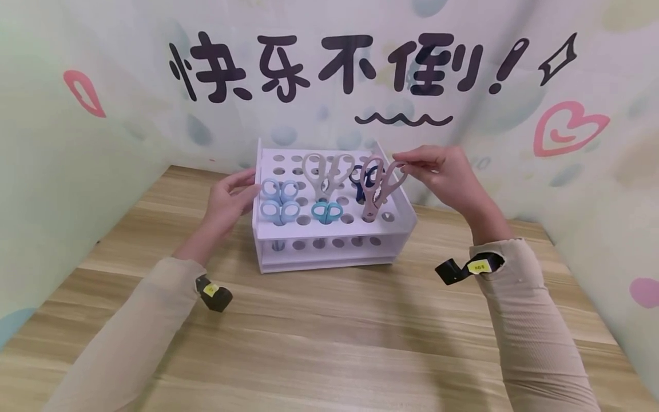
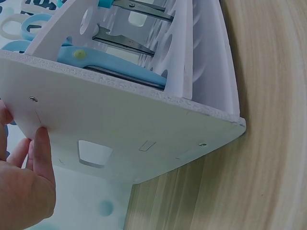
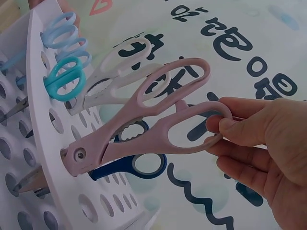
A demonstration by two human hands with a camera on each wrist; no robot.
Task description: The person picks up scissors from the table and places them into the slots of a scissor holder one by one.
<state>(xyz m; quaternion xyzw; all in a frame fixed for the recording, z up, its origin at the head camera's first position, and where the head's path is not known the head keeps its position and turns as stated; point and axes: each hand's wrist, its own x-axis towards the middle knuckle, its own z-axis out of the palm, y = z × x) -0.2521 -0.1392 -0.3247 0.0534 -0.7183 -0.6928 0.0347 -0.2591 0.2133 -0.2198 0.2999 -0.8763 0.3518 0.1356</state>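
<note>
Your right hand (image 1: pixel 448 177) pinches one handle loop of the pink scissors (image 3: pixel 144 124), blades down in a hole of the white rack (image 1: pixel 396 220), just left of your fingertips. Your left hand (image 1: pixel 229 200), fingers straight, rests against the rack's left wall. Between your hands, in the rack: beige scissors (image 1: pixel 325 171), dark blue scissors (image 3: pixel 139 165), teal scissors (image 1: pixel 327 212), two light blue pairs (image 1: pixel 280 200). Rack stands on the wooden counter (image 1: pixel 329 332).

Wooden table (image 1: pixel 329 332), printed backdrop (image 1: pixel 103 143)
</note>
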